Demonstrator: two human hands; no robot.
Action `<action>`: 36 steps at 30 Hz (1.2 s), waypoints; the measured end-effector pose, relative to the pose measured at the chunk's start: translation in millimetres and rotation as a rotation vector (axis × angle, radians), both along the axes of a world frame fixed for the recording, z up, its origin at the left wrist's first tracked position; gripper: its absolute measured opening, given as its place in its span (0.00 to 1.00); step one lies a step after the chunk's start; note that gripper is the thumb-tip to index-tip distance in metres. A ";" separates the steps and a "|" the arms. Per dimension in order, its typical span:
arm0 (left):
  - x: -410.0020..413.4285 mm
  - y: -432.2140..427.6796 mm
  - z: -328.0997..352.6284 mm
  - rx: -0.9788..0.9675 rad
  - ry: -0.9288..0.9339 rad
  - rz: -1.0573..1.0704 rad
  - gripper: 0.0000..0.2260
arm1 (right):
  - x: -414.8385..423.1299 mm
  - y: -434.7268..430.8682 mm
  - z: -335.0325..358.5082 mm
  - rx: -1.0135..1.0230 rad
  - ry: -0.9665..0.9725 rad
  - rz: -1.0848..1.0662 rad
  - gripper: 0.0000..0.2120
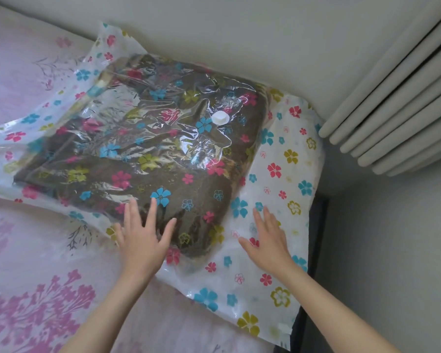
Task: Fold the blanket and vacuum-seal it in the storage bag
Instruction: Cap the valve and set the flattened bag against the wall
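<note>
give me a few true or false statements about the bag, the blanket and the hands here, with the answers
1. The brown blanket is inside the flowered storage bag. True.
2. The left hand grips a vacuum hose. False: its fingers are spread flat on the bag over the blanket, and no hose is in view.
3. A white round valve sits on top of the bag. True.
4. The right hand is on the valve. False: it lies open on the bag's empty part beside the blanket, well short of the valve.
5. The bag lies on the floor. False: it lies on a bed with a pink flowered sheet.

Floral bedsheet, pale wall, curtain
</note>
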State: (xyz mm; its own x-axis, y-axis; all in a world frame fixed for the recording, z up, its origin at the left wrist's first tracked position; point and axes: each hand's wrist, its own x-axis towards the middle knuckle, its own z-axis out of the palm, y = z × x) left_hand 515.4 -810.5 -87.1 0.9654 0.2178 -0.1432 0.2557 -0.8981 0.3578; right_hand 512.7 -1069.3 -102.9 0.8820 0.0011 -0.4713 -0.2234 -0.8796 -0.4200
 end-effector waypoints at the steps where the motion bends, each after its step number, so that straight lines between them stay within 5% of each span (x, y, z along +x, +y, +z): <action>1: 3.5 0.3 -2.0 0.023 0.056 -0.040 0.32 | 1.1 6.9 -1.0 0.003 0.016 0.033 0.36; 8: 7.0 8.9 -15.0 0.024 0.124 -0.132 0.33 | -2.6 17.9 -18.2 -0.022 0.175 0.104 0.37; 11: 11.2 21.3 -12.5 -0.019 0.001 -0.132 0.31 | 9.4 23.6 -3.5 0.037 0.112 0.046 0.36; 20: 40.2 88.4 -15.5 -0.228 0.159 0.326 0.42 | 82.1 79.9 53.5 -0.076 -0.088 0.403 0.41; 36: 85.5 120.9 -34.8 -0.524 0.168 0.193 0.47 | 103.4 116.1 31.6 -0.271 -0.013 0.354 0.53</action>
